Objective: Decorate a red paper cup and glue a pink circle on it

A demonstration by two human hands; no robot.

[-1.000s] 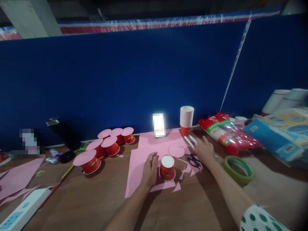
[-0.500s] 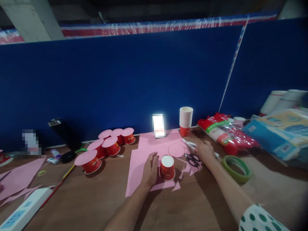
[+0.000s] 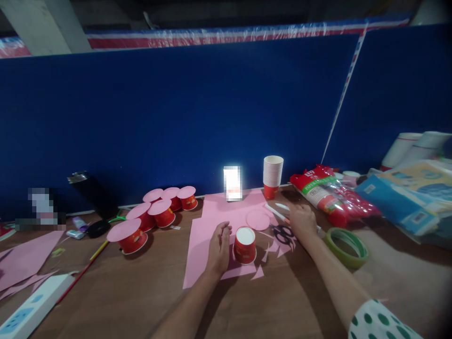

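My left hand (image 3: 219,247) is open, its fingers stretched upward just left of an upside-down red paper cup (image 3: 245,249) with a white base. The cup stands on pink paper (image 3: 199,245). Over to the right, my right hand (image 3: 302,221) is closed on a white pen (image 3: 282,206); its fingers partly hide the pen. A second white pen with an orange part (image 3: 276,213) lies beside the fingers. Black-handled scissors (image 3: 282,234) and pink paper scraps (image 3: 273,247) are just below that hand. A cut pink paper circle (image 3: 257,220) rests on the sheet.
Several red cups topped with pink discs (image 3: 162,213) stand at left. A cup stack (image 3: 273,176) and a lit, blurred screen (image 3: 232,183) are at the back. Green tape (image 3: 346,248), a red cup package (image 3: 330,193), a power strip (image 3: 37,301) and a dark bottle (image 3: 93,195) lie around.
The white pen tips by my right hand have spread apart, one now higher beside the fingers. My left hand and the cup stay in place. The view has shifted slightly.
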